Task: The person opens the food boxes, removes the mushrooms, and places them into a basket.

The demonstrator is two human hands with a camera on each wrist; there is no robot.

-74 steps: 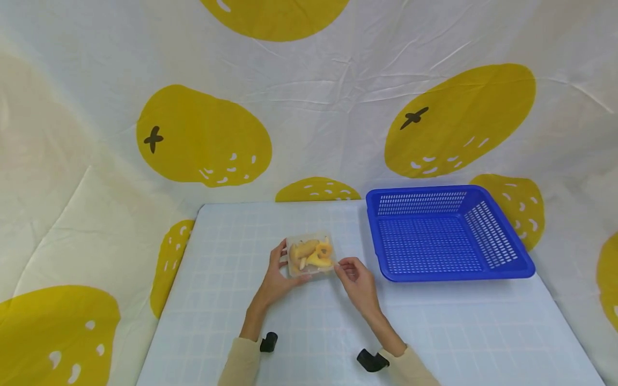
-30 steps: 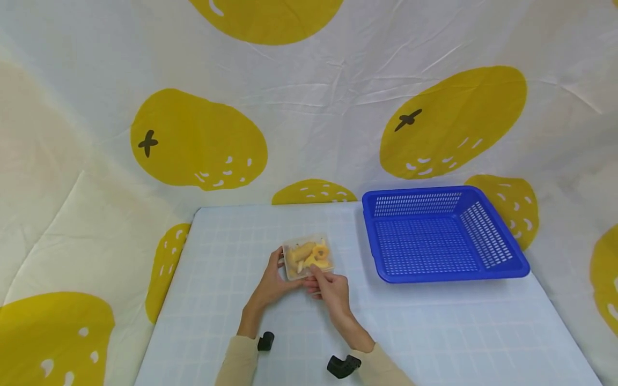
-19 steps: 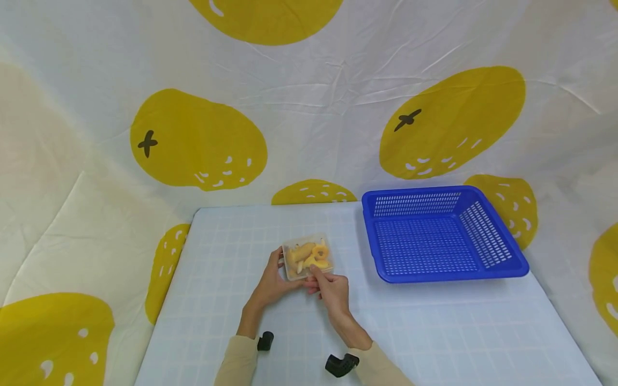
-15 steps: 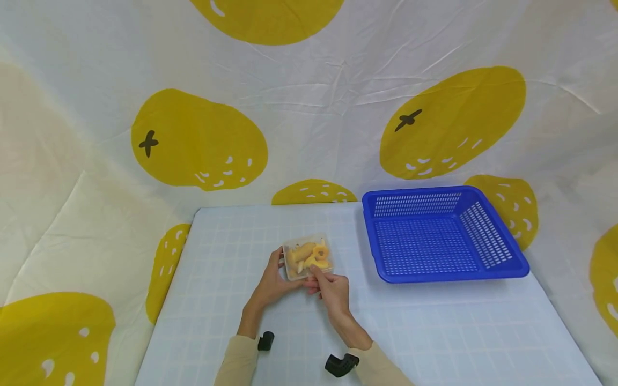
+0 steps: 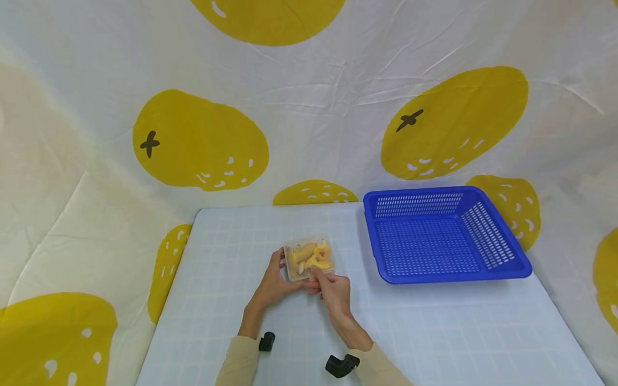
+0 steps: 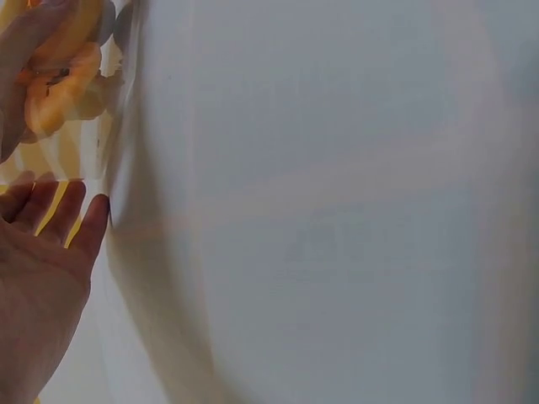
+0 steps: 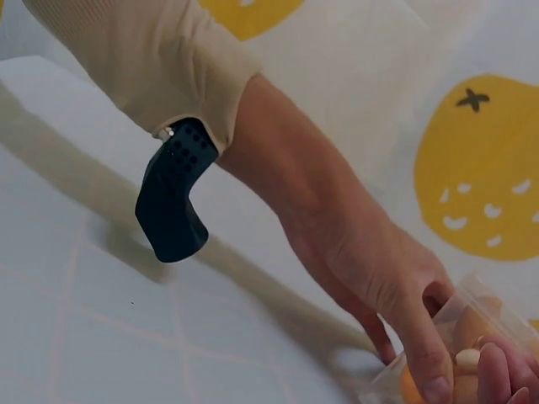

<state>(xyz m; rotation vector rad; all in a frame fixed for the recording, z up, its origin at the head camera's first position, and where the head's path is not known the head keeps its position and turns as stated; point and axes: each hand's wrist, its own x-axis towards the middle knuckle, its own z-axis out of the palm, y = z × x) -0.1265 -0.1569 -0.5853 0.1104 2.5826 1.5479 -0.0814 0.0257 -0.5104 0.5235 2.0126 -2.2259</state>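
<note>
One clear square plastic box (image 5: 309, 239) of yellow-orange pieces (image 5: 304, 252): left hand (image 5: 273, 283) grips, right hand (image 5: 335, 290) pinches its edge (probably opening it); next likely needs steady bracing.

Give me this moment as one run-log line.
left hand: grips clear container | right hand: pinches its near edge | yellow pieces: inside container | blue basket: on table, right of container

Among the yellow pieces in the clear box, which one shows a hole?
The ring-shaped piece, just right of the long piece in the head view; the others show no visible hole.
</note>
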